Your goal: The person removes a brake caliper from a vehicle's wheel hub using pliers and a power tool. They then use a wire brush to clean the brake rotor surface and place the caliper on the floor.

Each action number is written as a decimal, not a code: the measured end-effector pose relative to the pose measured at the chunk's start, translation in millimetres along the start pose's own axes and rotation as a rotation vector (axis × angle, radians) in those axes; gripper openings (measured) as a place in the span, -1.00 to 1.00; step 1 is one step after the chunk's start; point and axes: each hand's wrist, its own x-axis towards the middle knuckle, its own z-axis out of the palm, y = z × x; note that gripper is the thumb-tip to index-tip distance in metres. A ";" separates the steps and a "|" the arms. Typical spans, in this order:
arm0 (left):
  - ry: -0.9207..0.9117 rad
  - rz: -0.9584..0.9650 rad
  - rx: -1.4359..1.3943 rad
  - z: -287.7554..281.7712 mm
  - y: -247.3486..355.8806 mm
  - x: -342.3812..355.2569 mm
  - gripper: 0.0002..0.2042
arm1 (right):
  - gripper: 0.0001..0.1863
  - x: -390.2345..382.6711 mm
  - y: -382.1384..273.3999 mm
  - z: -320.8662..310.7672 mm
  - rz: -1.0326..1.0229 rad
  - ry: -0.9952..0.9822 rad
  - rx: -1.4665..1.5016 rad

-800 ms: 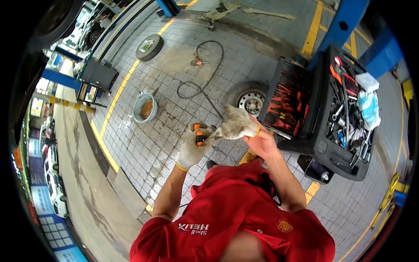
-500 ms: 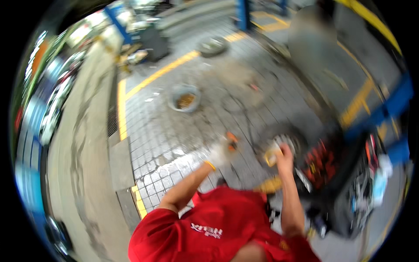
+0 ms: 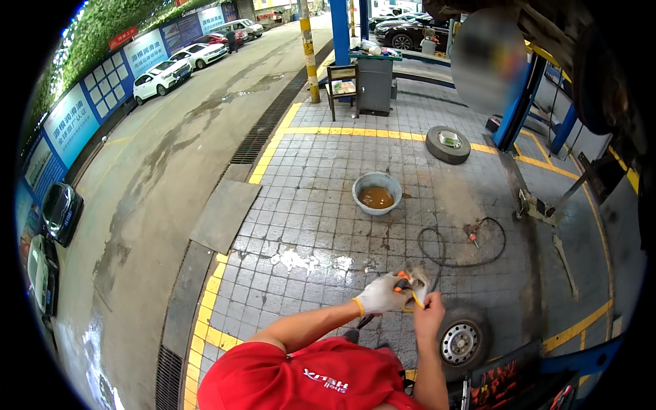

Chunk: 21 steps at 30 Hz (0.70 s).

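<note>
My left hand (image 3: 380, 295), in a white glove with an orange cuff, grips an orange-handled hand tool (image 3: 404, 281) in front of my chest. My bare right hand (image 3: 428, 316) is right beside it, closed on a crumpled grey rag (image 3: 419, 279) that touches the tool. Both hands meet over the tiled floor, just above a small wheel (image 3: 461, 341) lying on the ground. The tool's working end is hidden by the glove and rag.
A grey basin of brown liquid (image 3: 377, 193) stands ahead on the tiles. A black hose (image 3: 459, 250) curls to the right, and a tyre (image 3: 447, 144) lies further back. A tool cart (image 3: 509, 386) is at lower right, blue lift posts (image 3: 523, 102) behind, and parked cars (image 3: 158, 78) at far left.
The view has swung from the tool cart to the open yard and bay floor. My hands stay together, still holding the tool and rag.
</note>
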 end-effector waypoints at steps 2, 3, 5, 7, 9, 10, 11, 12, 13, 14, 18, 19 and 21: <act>-0.061 -0.122 -0.315 -18.5 -0.5 2.0 -0.67 | -0.88 4.0 30.4 21.0 -0.022 -0.142 -0.163; -0.126 -0.161 -0.460 -19.7 4.6 4.1 -0.68 | -0.89 4.1 45.4 26.1 0.040 -0.224 -0.170; -0.135 -0.117 -0.470 -10.9 -11.0 8.2 -0.71 | -0.86 6.3 91.5 57.2 0.308 -0.302 0.216; -0.110 -0.001 -0.704 11.5 -40.3 25.0 -0.72 | -0.83 28.3 77.1 61.7 0.297 -0.366 0.014; -0.047 -0.034 -0.680 -6.2 12.1 13.6 -0.76 | -0.84 49.1 86.3 68.9 0.397 -0.384 0.170; -0.088 -0.002 -0.750 -5.0 2.9 23.7 -0.76 | -0.84 56.7 85.0 68.0 0.468 -0.371 0.225; -0.126 0.028 -0.818 1.5 -13.7 38.9 -0.77 | -0.84 66.7 84.6 66.0 0.537 -0.359 0.284; -0.162 0.053 -0.888 6.5 -21.9 50.1 -0.78 | -0.85 76.3 85.4 62.1 0.605 -0.353 0.343; -0.204 0.059 -0.812 3.5 -11.9 51.6 -0.78 | -0.84 84.6 81.1 55.5 0.669 -0.284 0.392; -0.241 0.065 -0.732 -1.7 -0.7 53.7 -0.79 | -0.83 93.4 76.6 49.1 0.731 -0.215 0.444; -0.336 0.082 -0.315 -26.4 35.2 52.7 -0.85 | -0.68 104.9 65.5 1.0 0.899 -0.301 0.811; -0.346 0.081 -0.223 -35.8 48.2 49.8 -0.87 | -0.65 107.4 56.2 -10.1 0.916 -0.369 0.937; -0.310 0.317 -0.234 -23.0 18.9 65.5 -0.88 | -0.52 99.1 44.4 -28.4 1.072 -0.647 1.235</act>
